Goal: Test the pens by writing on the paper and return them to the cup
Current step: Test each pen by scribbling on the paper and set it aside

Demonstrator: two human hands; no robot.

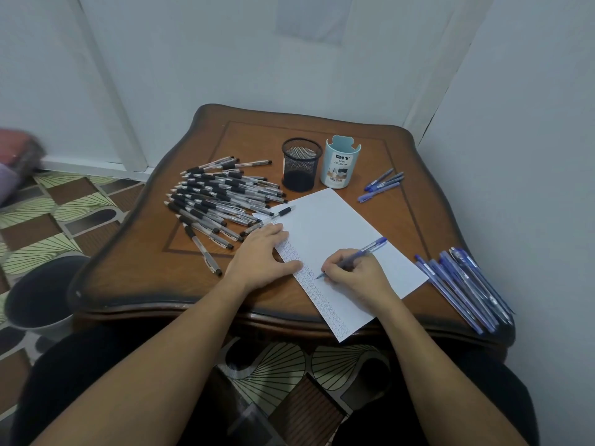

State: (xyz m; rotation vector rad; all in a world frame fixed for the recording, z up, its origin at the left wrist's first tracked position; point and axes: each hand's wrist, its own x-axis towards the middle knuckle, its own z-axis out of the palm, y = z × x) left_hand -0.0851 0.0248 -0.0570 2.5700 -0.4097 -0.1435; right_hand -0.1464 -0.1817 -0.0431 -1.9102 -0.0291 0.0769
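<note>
A right hand (pixel 357 278) pinches a blue pen (pixel 370 247), its tip on the white paper (pixel 331 220), while the left hand (pixel 260 255) lies spread flat on the sheet's edge. On the glossy, scalloped wooden counter (pixel 135 272), a black mesh cup (pixel 301 165) and a pale-blue plastic organizer (pixel 340 164) stand behind the paper. Clear black-grip pens (pixel 219 197) are heaped to the left, and blue pens (pixel 463 284) lie to the right.

Glossy wood table (pixel 322 130) — matt paper (pixel 335 226), wire-mesh cup (pixel 301 164).
</note>
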